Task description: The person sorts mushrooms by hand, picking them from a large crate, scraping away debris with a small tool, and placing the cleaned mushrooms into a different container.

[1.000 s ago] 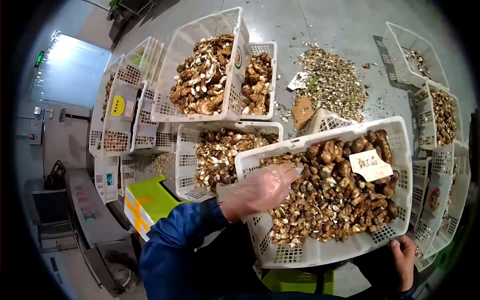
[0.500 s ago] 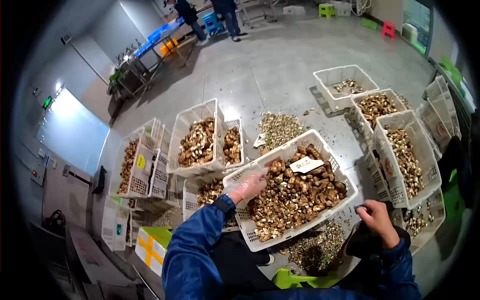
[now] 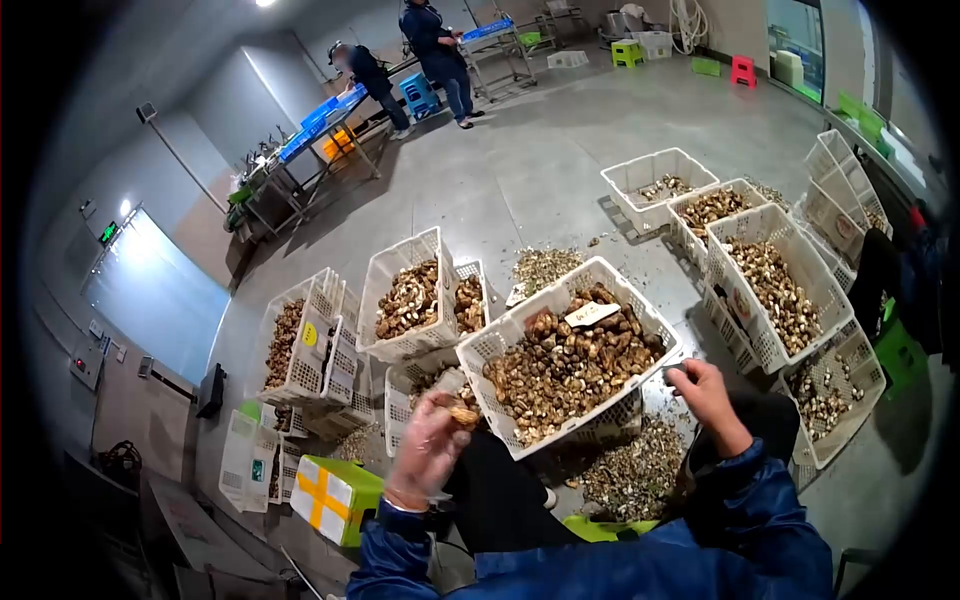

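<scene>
A brown mushroom (image 3: pixel 463 414) is pinched at the fingertips of my left hand (image 3: pixel 425 452), which wears a thin clear glove. That hand is just left of a white basket (image 3: pixel 640 347) heaped with brown mushrooms (image 3: pixel 555 375). A white paper label (image 3: pixel 591 314) rests on the heap. To the right of the basket, my right hand (image 3: pixel 706 402) is closed, with something small and dark (image 3: pixel 677 375) at the thumb; its kind is too small to make out.
Mushroom baskets stand on the left (image 3: pixel 408 303) and right (image 3: pixel 768 285). Trimmings (image 3: pixel 635 478) lie on the floor before me, with a green stool (image 3: pixel 600 527) nearby. Someone's dark sleeve (image 3: pixel 920 290) shows at right. Two people (image 3: pixel 440 60) are at the back tables.
My left hand has come out of the basket and back toward me, now with a mushroom. My right hand has shifted slightly left and up in view. The camera view has tilted up.
</scene>
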Motion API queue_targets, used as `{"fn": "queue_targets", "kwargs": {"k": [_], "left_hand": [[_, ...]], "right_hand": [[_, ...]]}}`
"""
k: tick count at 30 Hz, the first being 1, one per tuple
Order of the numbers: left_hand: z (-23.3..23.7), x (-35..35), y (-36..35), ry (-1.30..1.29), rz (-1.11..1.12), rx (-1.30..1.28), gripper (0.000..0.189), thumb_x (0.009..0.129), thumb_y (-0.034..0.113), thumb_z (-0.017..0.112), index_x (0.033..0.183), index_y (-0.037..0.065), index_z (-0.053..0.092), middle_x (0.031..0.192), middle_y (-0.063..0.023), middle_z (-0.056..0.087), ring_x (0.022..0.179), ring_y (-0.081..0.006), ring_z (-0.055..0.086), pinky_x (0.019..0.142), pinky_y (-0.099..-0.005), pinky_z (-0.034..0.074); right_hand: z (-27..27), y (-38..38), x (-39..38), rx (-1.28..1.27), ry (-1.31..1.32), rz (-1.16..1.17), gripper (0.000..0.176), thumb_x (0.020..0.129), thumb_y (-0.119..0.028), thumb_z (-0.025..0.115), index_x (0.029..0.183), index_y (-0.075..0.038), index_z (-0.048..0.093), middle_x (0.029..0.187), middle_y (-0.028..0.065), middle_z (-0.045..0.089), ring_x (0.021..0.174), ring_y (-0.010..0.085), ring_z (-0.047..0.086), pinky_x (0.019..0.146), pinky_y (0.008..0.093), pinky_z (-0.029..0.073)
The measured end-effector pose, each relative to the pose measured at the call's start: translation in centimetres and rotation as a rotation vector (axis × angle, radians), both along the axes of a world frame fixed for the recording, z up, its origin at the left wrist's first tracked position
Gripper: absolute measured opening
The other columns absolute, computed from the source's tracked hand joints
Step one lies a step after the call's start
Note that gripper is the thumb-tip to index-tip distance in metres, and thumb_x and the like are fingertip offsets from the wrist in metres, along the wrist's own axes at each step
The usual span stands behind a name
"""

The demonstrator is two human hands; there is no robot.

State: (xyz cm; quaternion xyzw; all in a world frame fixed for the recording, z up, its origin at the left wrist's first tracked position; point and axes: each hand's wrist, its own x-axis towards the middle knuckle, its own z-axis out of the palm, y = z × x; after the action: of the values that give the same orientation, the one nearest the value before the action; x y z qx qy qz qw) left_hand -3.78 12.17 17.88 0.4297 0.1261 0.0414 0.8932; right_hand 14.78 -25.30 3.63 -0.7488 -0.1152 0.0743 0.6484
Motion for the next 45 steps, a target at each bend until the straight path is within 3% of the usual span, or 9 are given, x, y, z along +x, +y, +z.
{"fn": "queue_targets", "kwargs": {"k": [6, 14, 24, 28, 32, 33, 37, 41, 45], "left_hand": [[-8.0, 1.0, -11.3, 0.057, -0.018, 0.067, 0.038, 0.1, 0.005, 0.055, 0.136, 0.003, 0.043, 0.119, -0.009, 0.054, 0.103, -0.02, 0.062, 0.085, -0.0299, 0.055], [-19.7, 0.9, -14.9, 0.133, -0.127, 0.086, 0.034, 0.1, 0.01, 0.059, 0.131, -0.001, 0.049, 0.116, -0.0067, 0.057, 0.104, -0.0216, 0.067, 0.09, -0.0304, 0.056], [-16.8, 1.2, -14.9, -0.003, -0.096, 0.85, 0.034, 0.094, 0.009, 0.067, 0.126, -0.001, 0.061, 0.106, -0.0057, 0.07, 0.093, -0.0101, 0.063, 0.079, -0.0266, 0.052], [-16.5, 1.3, -15.0, 0.121, -0.147, 0.435, 0.031, 0.096, 0.011, 0.064, 0.124, -0.002, 0.063, 0.106, -0.0025, 0.067, 0.09, -0.0088, 0.061, 0.08, -0.025, 0.051], [-17.1, 1.4, -15.0, 0.046, -0.107, 0.483, 0.031, 0.098, 0.013, 0.062, 0.124, -0.003, 0.062, 0.104, -0.0024, 0.065, 0.09, -0.0076, 0.06, 0.079, -0.0241, 0.05], [-17.5, 1.6, -14.6, 0.062, -0.153, 0.611, 0.031, 0.099, 0.013, 0.063, 0.126, -0.003, 0.061, 0.106, -0.0029, 0.065, 0.091, -0.0084, 0.061, 0.079, -0.024, 0.051], [-17.2, 1.4, -14.9, 0.163, -0.17, 0.25, 0.033, 0.1, 0.015, 0.062, 0.128, -0.003, 0.058, 0.107, -0.0032, 0.064, 0.09, -0.0091, 0.062, 0.078, -0.0233, 0.052], [-18.0, 1.5, -14.6, 0.12, -0.179, 0.31, 0.034, 0.101, 0.015, 0.061, 0.129, -0.003, 0.057, 0.108, -0.0044, 0.063, 0.09, -0.0102, 0.063, 0.08, -0.0259, 0.054], [-17.2, 1.5, -14.5, 0.185, -0.223, 0.086, 0.035, 0.103, 0.018, 0.058, 0.132, -0.002, 0.055, 0.109, -0.0059, 0.064, 0.089, -0.0128, 0.065, 0.083, -0.0285, 0.055]], "right_hand": [[2.7, 6.3, -8.7, 0.204, 0.11, 0.099, 0.02, 0.096, -0.016, 0.065, 0.107, 0.0, 0.071, 0.081, -0.0005, 0.066, 0.072, 0.0054, 0.056, 0.065, 0.0222, 0.045], [-2.6, 4.3, -11.1, 0.14, 0.249, 0.083, 0.022, 0.096, -0.014, 0.064, 0.112, -0.001, 0.07, 0.08, -0.0041, 0.063, 0.069, 0.0019, 0.052, 0.063, 0.0208, 0.043], [-1.7, 4.6, -10.8, -0.11, 0.007, 0.077, 0.02, 0.093, -0.016, 0.067, 0.106, -0.002, 0.073, 0.092, 0.0062, 0.072, 0.072, 0.0093, 0.061, 0.065, 0.0259, 0.049], [-4.2, 4.2, -10.5, 0.137, 0.216, 0.053, 0.018, 0.096, -0.014, 0.063, 0.104, 0.0, 0.071, 0.085, 0.0006, 0.068, 0.068, 0.0046, 0.055, 0.059, 0.0239, 0.045], [-1.5, 4.6, -11.2, -0.09, -0.149, 0.097, 0.017, 0.094, -0.012, 0.066, 0.102, 0.002, 0.07, 0.095, 0.0039, 0.069, 0.069, 0.0055, 0.056, 0.06, 0.0243, 0.046], [-1.0, 4.7, -11.2, -0.097, -0.132, 0.079, 0.016, 0.093, -0.011, 0.066, 0.1, 0.002, 0.07, 0.098, 0.0055, 0.07, 0.07, 0.0069, 0.057, 0.061, 0.0247, 0.047], [-2.8, 4.1, -10.4, -0.019, 0.183, 0.042, 0.015, 0.09, -0.01, 0.067, 0.097, 0.003, 0.07, 0.106, 0.01, 0.071, 0.072, 0.0105, 0.061, 0.064, 0.0257, 0.049], [-2.5, 5.0, -10.6, -0.098, -0.425, 0.059, 0.015, 0.094, -0.011, 0.064, 0.101, -0.001, 0.073, 0.083, 0.0043, 0.07, 0.068, 0.0066, 0.057, 0.061, 0.0251, 0.046], [-2.2, 5.0, -10.5, 0.043, 0.074, 0.019, 0.016, 0.095, -0.012, 0.063, 0.103, -0.002, 0.073, 0.078, 0.0018, 0.068, 0.068, 0.0064, 0.057, 0.061, 0.0252, 0.046]]}}
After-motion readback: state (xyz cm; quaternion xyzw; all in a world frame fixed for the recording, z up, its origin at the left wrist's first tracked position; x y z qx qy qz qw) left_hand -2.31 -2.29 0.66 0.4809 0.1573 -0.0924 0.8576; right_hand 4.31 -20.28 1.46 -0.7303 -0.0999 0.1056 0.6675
